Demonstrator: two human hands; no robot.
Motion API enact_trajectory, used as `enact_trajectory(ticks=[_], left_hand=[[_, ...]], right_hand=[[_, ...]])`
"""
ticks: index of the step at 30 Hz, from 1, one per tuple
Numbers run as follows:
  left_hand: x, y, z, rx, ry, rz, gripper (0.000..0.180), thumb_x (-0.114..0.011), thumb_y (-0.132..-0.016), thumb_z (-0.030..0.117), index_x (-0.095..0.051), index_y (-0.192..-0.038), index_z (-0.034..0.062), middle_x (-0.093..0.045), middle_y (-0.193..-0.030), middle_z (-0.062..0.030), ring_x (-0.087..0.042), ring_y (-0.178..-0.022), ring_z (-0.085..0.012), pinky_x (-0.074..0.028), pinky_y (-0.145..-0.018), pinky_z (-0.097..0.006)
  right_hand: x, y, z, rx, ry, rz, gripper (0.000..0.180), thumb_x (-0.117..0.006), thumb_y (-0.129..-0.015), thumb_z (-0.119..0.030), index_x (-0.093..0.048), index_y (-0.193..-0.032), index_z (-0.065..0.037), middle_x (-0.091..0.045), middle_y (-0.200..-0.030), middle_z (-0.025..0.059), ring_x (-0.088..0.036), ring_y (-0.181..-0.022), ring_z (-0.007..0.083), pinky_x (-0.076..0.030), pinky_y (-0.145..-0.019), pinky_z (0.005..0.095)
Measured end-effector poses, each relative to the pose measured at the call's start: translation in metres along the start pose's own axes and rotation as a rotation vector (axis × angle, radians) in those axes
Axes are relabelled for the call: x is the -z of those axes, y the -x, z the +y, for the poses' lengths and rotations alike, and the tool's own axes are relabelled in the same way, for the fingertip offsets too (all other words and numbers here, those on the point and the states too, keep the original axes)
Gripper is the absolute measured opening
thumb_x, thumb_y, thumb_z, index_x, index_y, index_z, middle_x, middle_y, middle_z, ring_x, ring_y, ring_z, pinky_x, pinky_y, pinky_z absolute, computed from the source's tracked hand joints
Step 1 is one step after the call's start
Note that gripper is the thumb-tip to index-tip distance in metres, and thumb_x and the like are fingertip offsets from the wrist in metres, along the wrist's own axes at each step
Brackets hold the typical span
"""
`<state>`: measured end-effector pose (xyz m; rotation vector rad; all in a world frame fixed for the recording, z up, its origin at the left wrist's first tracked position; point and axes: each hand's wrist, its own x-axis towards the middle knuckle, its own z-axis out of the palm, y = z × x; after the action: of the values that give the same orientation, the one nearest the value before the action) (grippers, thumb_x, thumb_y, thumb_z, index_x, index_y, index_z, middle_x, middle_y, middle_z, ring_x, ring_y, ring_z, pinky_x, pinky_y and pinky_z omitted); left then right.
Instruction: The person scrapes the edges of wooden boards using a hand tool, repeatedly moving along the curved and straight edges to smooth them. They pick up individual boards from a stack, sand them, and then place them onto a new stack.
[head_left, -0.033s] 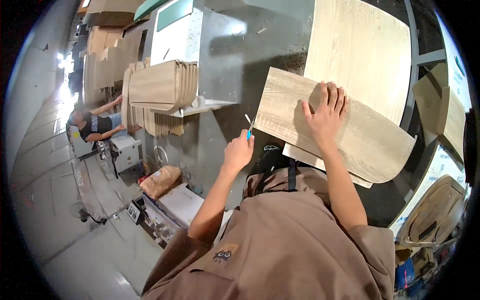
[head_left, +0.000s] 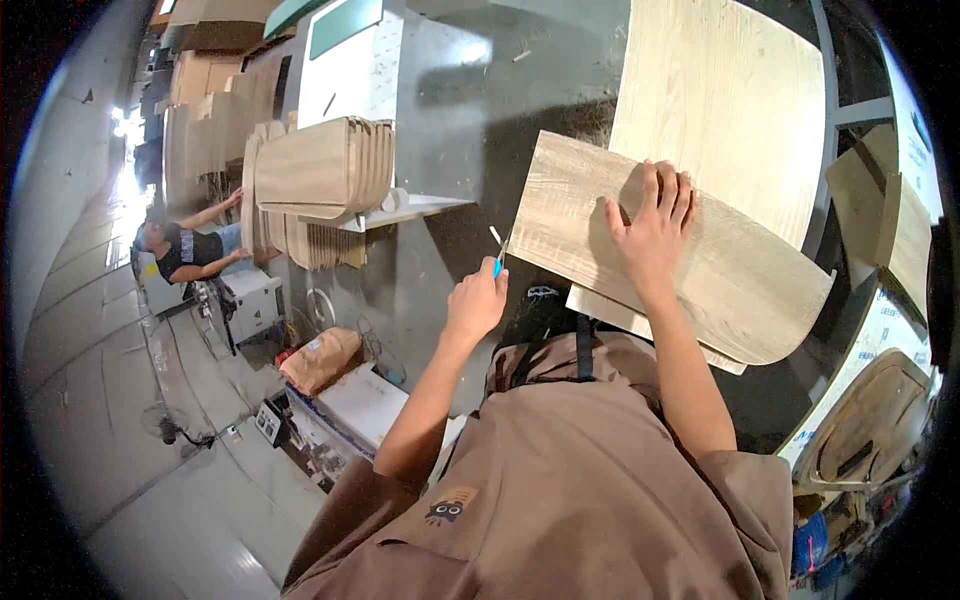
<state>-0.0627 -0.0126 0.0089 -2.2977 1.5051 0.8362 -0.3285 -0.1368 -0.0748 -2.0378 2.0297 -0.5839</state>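
A curved light-wood panel (head_left: 740,270) lies on the dark work surface (head_left: 450,120), on top of a second similar panel (head_left: 605,308) whose edge shows beneath. My right hand (head_left: 652,228) presses flat on the top panel, fingers spread. My left hand (head_left: 478,300) is closed around a small blue-handled cutter (head_left: 498,255), whose blade points up at the panel's left edge. I wear a brown apron.
A larger wood panel (head_left: 730,100) lies behind, at the upper right. A stack of curved wood pieces (head_left: 320,165) rests on a shelf at the left. Another person (head_left: 190,250) works by more stacks farther left. A brown sack (head_left: 320,358) and a floor fan (head_left: 165,425) are below. More wood shapes (head_left: 890,230) are at the right.
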Motion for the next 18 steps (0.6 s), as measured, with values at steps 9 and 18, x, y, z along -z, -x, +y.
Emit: enact_trajectory(ticks=[9,18], left_hand=[[0.017,-0.002,0.003,-0.013,0.001,-0.093,0.028,-0.056,-0.117,0.031,-0.056,-0.118,0.0023,-0.079,-0.098,-0.0299,-0.076,-0.095,-0.0541,-0.060,-0.080,-0.067],[0.015,-0.010,-0.004,-0.022,0.052,-0.151,0.025,-0.057,-0.116,0.026,-0.053,-0.116,0.0019,-0.078,-0.097,-0.0279,-0.076,-0.090,-0.0541,-0.059,-0.076,-0.067]], right_hand=[[-0.003,-0.007,-0.006,-0.028,0.098,-0.074,0.084,-0.071,-0.101,-0.067,-0.051,-0.168,-0.021,-0.046,-0.171,0.0071,-0.030,-0.167,0.0330,-0.018,-0.142,0.0553],[-0.013,-0.008,-0.009,-0.037,0.162,-0.082,0.081,-0.068,-0.102,-0.070,-0.050,-0.167,-0.025,-0.047,-0.169,0.0040,-0.032,-0.166,0.0314,-0.020,-0.140,0.0562]])
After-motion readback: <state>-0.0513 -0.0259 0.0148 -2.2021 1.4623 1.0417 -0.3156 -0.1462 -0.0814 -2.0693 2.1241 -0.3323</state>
